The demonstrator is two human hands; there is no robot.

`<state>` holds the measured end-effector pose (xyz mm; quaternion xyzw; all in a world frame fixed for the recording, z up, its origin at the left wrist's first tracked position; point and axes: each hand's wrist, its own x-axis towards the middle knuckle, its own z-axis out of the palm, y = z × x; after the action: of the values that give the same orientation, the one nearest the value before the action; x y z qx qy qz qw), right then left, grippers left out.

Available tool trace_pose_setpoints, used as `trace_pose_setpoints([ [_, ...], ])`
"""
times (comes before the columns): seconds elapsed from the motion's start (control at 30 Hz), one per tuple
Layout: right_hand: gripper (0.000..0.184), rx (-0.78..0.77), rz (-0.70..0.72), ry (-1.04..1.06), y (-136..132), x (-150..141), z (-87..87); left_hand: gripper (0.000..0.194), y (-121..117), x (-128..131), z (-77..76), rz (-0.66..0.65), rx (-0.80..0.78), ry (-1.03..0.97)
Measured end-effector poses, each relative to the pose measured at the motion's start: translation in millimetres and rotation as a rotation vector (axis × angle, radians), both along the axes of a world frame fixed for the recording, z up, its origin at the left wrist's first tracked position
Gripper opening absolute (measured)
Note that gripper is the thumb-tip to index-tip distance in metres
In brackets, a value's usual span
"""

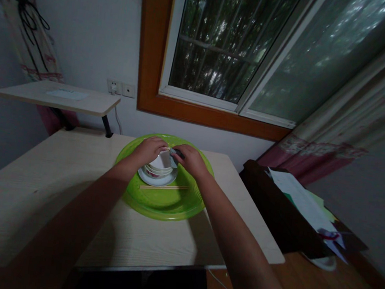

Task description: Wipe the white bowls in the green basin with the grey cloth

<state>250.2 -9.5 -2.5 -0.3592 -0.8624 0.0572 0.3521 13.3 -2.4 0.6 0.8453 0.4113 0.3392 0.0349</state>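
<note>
A stack of several white bowls (161, 161) with a red pattern sits on a white plate (143, 176) inside a large green basin (165, 214). In front of the plate, a pair of chopsticks (164, 187) lies on the basin's bottom. My left hand (150, 151) is closed above the bowls' left side, with a thin pale tip showing at its fingers; what it grips is too small to name. Opposite it, my right hand (190, 159) is closed on a grey-blue cloth (173, 160) with a dark part, which hangs by the bowls' right side. The fingertips of both hands nearly meet.
The basin stands on a pale wooden table (153, 242) against the wall below a window. A small raised shelf (96, 102) with a paper sheet is at the back left. To the right of the table is a dark box-like piece (275, 214) with papers on it.
</note>
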Motion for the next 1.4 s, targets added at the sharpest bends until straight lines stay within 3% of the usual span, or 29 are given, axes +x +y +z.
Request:
trace_pose_setpoints([
  [0.13, 0.019, 0.011, -0.036, 0.024, 2, 1, 0.1, 0.024, 1, -1, 1.5, 0.044, 0.04, 0.013],
  [0.33, 0.019, 0.052, -0.153, 0.067, 9, 10, -0.5, 0.024, 8, -17, -1.6, 0.246, 0.115, -0.095],
  [0.47, 0.019, 0.075, -0.195, 0.066, 14, 13, -2.0, 0.025, 10, -22, -3.0, 0.295, 0.129, -0.129],
  [0.67, 0.018, 0.145, -0.37, 0.132, 16, 20, -1.0, 0.028, 11, -29, -1.9, 0.411, 0.089, -0.111],
  [0.77, 0.022, 0.209, -0.364, 0.195, 14, 22, 1.9, 0.027, 10, -29, -1.6, 0.396, 0.068, -0.08],
  [0.97, 0.026, 0.243, -0.173, 0.173, 9, 12, 4.4, 0.027, 4, -15, 0.3, 0.305, 0.063, 0.05],
  [1.13, 0.032, 0.139, -0.084, -0.007, 4, 6, 2.6, 0.026, 0, -7, 0.7, 0.19, 0.134, 0.109],
  [1.4, 0.03, -0.032, -0.149, -0.174, 2, 5, 0.3, 0.022, -4, -4, 3.9, 0.095, 0.113, 0.099],
])
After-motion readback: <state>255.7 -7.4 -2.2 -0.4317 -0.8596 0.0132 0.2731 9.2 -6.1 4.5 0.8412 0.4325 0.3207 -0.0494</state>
